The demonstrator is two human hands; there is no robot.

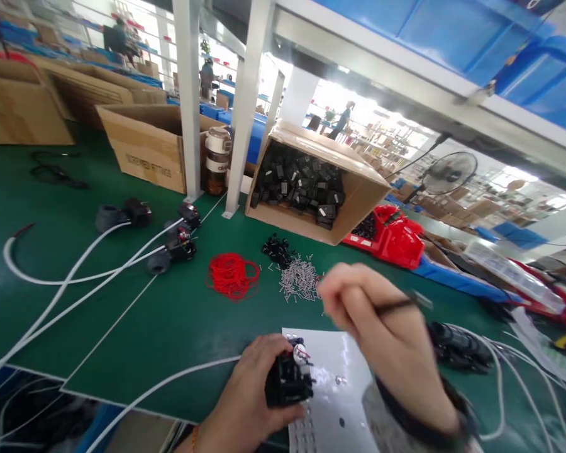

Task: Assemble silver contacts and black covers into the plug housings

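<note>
My left hand [248,393] is wrapped round a black plastic plug housing [287,377]. Its inside faces up and shows small red wires and a round whitish part. A white cable [179,377] runs to it from the lower left. My right hand [377,333] is raised and blurred, its fingers closed round a thin dark tool [400,303] whose exact kind I cannot make out. Beside the right fingertips lies a pile of small silver screws [299,278]. Small black parts [277,250] and a bundle of red rubber bands [233,275] lie to its left.
A white board [339,362] lies under my hands. Wired black assemblies [172,245] sit at left, others [462,349] at right. A tipped carton [358,207] holds black housings; red bins [396,236] stand beside it. Shelf posts [245,107] and a bottle [217,160] rise at the back.
</note>
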